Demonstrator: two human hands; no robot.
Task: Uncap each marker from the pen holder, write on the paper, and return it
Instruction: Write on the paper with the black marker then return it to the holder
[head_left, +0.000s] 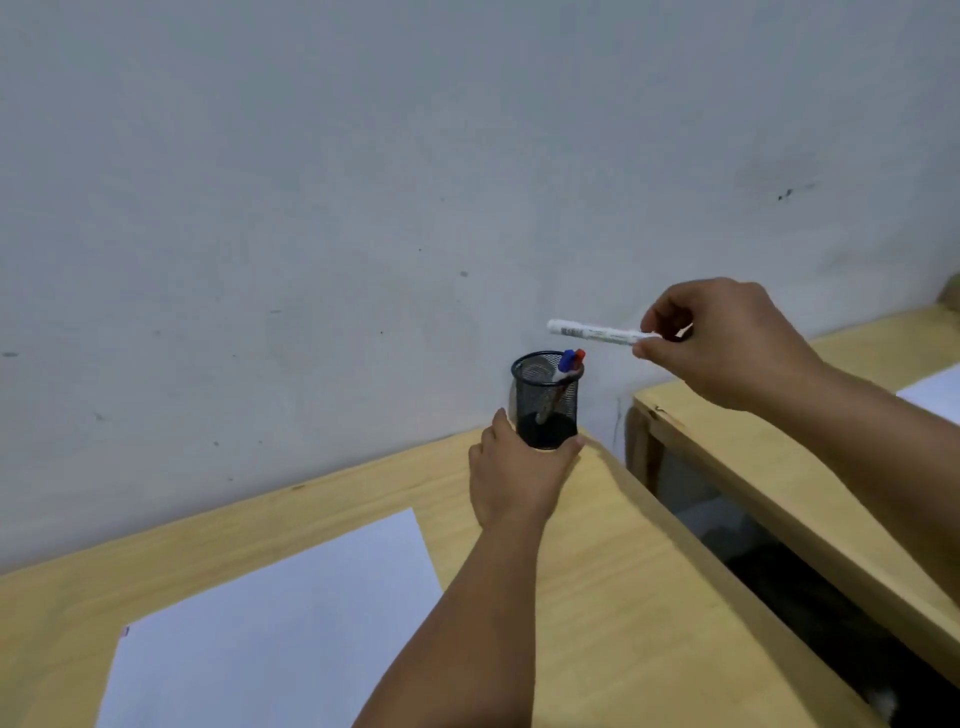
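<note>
We count three markers (597, 331), one pen holder (546, 402), two sheets of paper (270, 618), two tabletops (613, 597), two hands (514, 478).

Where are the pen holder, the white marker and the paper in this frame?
pen holder (545, 410): head view, on its black mesh wall.
white marker (592, 330): head view, on the middle of its barrel.
paper (270, 623): head view, on the bare middle of the sheet.

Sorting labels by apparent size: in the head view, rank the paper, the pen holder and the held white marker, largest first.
1. paper, nearer the camera
2. pen holder
3. white marker, in the right hand
</note>
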